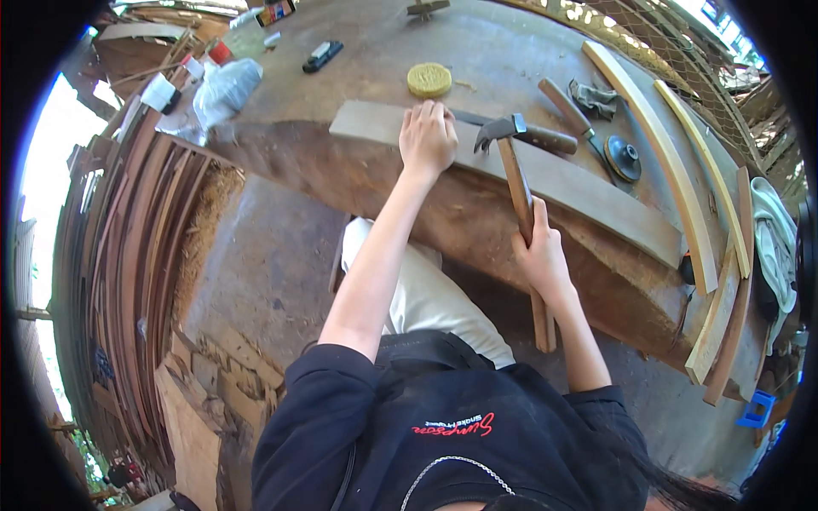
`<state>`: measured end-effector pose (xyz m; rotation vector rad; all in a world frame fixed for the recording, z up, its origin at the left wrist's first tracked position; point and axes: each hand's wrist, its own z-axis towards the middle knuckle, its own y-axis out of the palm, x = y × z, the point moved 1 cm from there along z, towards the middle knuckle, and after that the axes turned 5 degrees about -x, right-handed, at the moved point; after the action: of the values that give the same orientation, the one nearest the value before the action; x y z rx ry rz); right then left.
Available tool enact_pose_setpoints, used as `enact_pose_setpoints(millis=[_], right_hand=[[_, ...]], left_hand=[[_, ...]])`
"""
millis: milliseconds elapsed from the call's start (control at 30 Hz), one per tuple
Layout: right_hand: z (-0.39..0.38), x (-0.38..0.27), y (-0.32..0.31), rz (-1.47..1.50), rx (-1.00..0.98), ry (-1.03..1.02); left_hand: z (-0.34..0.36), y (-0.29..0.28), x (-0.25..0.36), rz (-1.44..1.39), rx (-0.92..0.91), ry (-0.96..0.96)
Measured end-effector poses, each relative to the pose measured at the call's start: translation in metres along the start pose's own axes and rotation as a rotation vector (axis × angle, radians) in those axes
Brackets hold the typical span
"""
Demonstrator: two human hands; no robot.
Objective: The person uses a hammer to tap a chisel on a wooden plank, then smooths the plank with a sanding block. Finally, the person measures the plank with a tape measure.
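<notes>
My right hand is wrapped round the wooden handle of a claw hammer. The hammer's metal head hovers over a long grey-brown board lying along the near edge of the workbench. On the left part of that board, my left hand is closed, its fingers curled; whatever they grip is hidden. Just behind the board, a tool with a dark blade and a wooden handle lies to the right of my left hand. A round yellowish disc sits beyond my left hand.
A wooden-handled tool and a round black object lie right on the workbench. Pale wooden strips run along its right side. A plastic bag and a dark marker-like object are far left. Stacked planks stand left.
</notes>
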<state>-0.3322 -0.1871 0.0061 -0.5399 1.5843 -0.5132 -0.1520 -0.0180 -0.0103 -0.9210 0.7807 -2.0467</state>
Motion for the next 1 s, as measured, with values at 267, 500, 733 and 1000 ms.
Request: enact_pose_setpoints(millis=[267, 500, 733, 1000], right_hand=[[0.000, -0.028, -0.037, -0.144, -0.199, 0.059], [0.006, -0.061, -0.068, -0.157, -0.367, 0.136], [-0.003, -0.043, -0.052, -0.003, -0.271, 0.166], [-0.005, -0.022, -0.035, 0.408, -0.243, 0.267]], left_hand=[[0.002, 0.003, 0.004, 0.046, -0.034, 0.001], [0.009, -0.001, 0.017, -0.060, -0.086, 0.035], [0.010, -0.001, 0.020, -0.197, -0.053, -0.095], [0.011, -0.005, 0.022, -0.143, -0.045, -0.116]])
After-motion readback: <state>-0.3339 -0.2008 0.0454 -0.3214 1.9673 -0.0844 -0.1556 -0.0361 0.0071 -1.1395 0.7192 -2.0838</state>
